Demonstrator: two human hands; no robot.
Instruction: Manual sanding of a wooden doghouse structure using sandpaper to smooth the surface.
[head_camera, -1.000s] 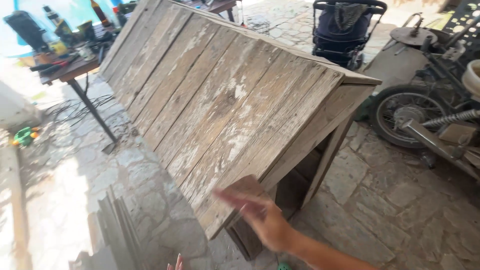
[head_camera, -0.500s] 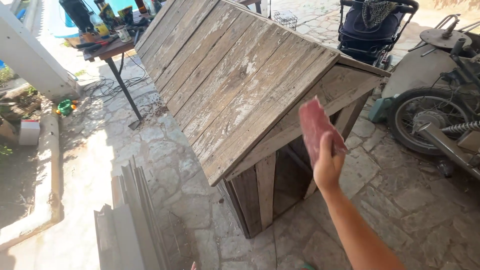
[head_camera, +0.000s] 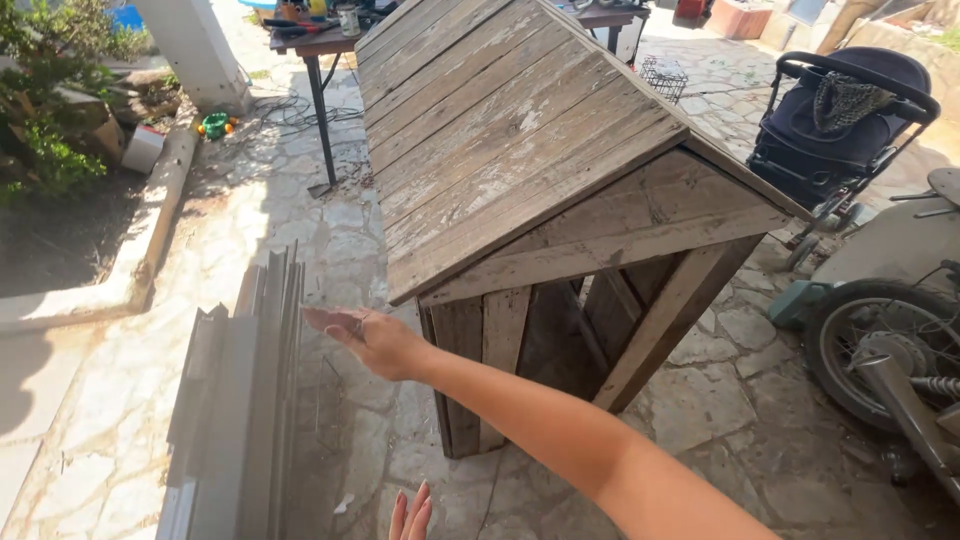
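Note:
My right hand (head_camera: 365, 338) reaches left across the view, fingers stretched out flat and apart, with nothing visible in it. It hovers between the lower front corner of a weathered wooden gable-roofed hut (head_camera: 520, 150) and a stack of upright grey panels (head_camera: 240, 400). It touches neither. Only the fingertips of my left hand (head_camera: 410, 515) show at the bottom edge, straight and empty. The reddish sheet from earlier is out of sight.
A dark stroller (head_camera: 840, 130) stands at the right behind the hut, with a motorbike wheel (head_camera: 880, 340) below it. A table with tools (head_camera: 320, 40) stands at the back left with cables under it. A raised garden bed (head_camera: 60, 200) runs along the left. The floor is stone paving.
My right hand held a reddish sheet up by the hut's gable; now it has swung down and left, empty and flat. The camera has moved round toward the hut's front end.

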